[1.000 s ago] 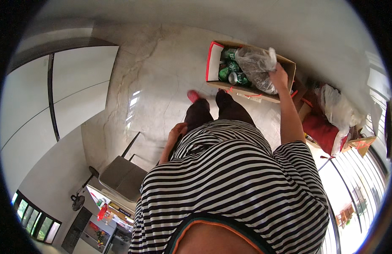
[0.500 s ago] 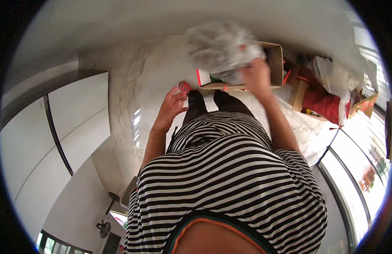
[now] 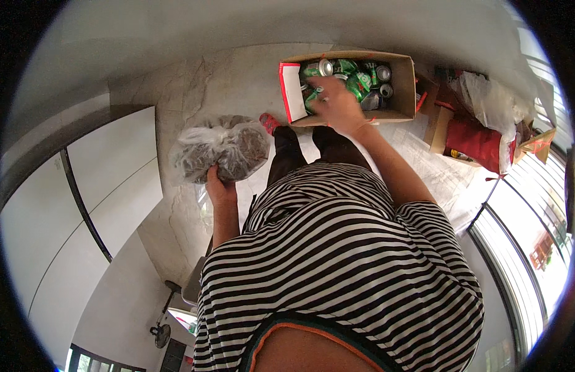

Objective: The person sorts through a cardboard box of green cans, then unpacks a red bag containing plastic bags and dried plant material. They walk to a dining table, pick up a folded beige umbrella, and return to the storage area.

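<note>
Bag (image 3: 238, 149) left of centre, cans (image 3: 364, 82) upper centre

Our left hand (image 3: 221, 189) clasps the bag's lower side in its fingers. Our right hand (image 3: 340, 108), blurred, spreads its fingers over the cans in the cardboard box (image 3: 396, 116); we cannot tell whether they touch. A gap parts bag from box; floor (image 3: 194, 84) runs to the white panels (image 3: 117, 164), far left.

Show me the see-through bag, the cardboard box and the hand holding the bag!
See-through bag (image 3: 225, 150), head view: its crumpled middle.
Cardboard box (image 3: 404, 80), head view: inner wall, right end.
Left hand (image 3: 219, 188), head view: middle of the hand.
</note>
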Motion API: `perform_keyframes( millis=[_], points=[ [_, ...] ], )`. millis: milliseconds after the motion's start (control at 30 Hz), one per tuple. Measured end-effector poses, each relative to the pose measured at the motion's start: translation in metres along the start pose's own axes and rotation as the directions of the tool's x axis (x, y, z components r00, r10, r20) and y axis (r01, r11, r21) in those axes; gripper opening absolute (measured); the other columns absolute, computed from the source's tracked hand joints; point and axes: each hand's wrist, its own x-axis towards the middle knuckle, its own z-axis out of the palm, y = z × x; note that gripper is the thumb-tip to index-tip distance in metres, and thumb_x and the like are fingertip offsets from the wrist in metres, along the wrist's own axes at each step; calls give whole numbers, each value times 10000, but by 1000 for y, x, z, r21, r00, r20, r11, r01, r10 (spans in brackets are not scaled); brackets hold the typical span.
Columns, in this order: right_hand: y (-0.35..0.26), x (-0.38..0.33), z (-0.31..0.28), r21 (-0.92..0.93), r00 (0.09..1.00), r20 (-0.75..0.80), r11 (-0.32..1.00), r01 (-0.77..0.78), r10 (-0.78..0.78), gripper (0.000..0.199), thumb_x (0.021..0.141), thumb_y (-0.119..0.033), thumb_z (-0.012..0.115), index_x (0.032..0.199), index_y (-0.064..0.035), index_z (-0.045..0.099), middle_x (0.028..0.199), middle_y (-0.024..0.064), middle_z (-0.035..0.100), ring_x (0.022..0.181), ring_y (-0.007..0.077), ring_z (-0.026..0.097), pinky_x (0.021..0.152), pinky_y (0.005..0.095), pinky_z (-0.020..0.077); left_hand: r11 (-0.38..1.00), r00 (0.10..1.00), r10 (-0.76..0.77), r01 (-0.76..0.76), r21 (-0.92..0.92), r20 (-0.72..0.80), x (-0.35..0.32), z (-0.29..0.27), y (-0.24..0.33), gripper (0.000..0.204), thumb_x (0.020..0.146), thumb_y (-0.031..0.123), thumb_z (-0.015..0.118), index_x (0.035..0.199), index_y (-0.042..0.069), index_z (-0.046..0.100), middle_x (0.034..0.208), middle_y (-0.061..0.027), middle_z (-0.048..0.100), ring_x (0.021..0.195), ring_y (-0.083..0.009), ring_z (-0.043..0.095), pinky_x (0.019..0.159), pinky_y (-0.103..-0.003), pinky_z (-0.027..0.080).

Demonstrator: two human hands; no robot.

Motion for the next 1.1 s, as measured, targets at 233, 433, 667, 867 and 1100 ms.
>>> perform_keyframes(
  millis=[233, 433, 667, 867, 1100],
  points=[
    [108, 2, 4, -638, 780, 93, 639, -430, 619, 773, 741, -400, 691, 1338, -136, 279, 1312, 189, 304, 964, 368, 558, 731, 423, 513, 998, 998, 56, -56, -4, -6, -3, -41, -5, 372, 840, 128, 522, 1188, 5, 474, 1161, -97, 532, 1059, -246, 525, 887, -395, 441],
    [133, 9, 29, -599, 713, 37, 587, -545, 700, 692, 799, -440, 607, 1352, -187, 276, 1346, 177, 279, 891, 373, 595, 682, 418, 527, 998, 998, -56, 55, -38, -27, -9, -55, -18, 328, 852, 162, 510, 1153, 33, 497, 1134, -95, 549, 1032, -256, 546, 846, -411, 466],
    [145, -4, 2, -502, 803, -52, 680, -534, 593, 563, 825, -407, 525, 1304, -163, 359, 1183, 166, 508, 929, 348, 590, 734, 444, 502, 999, 999, -39, 39, 1, -2, -10, -42, -18, 307, 845, 185, 522, 1117, 44, 528, 1101, -80, 565, 1004, -236, 556, 818, -410, 471],
    [183, -37, -37, -246, 766, -334, 734, -633, 549, 579, 722, -362, 575, 1243, -143, 448, 1183, 167, 505, 975, 357, 566, 783, 460, 475, 999, 998, -50, 50, -1, 34, -6, -29, -20, 336, 844, 181, 531, 1150, 44, 508, 1107, -83, 562, 1013, -244, 550, 829, -410, 465],
    [192, -51, -50, -604, 695, -187, 477, -639, 694, 605, 745, -353, 605, 1273, -143, 399, 1182, 154, 484, 967, 352, 571, 761, 466, 487, 993, 1000, -27, 25, 114, 14, -15, -24, -22, 365, 887, 228, 479, 1187, 20, 484, 1161, -115, 535, 1077, -275, 515, 889, -424, 436]
  ],
)
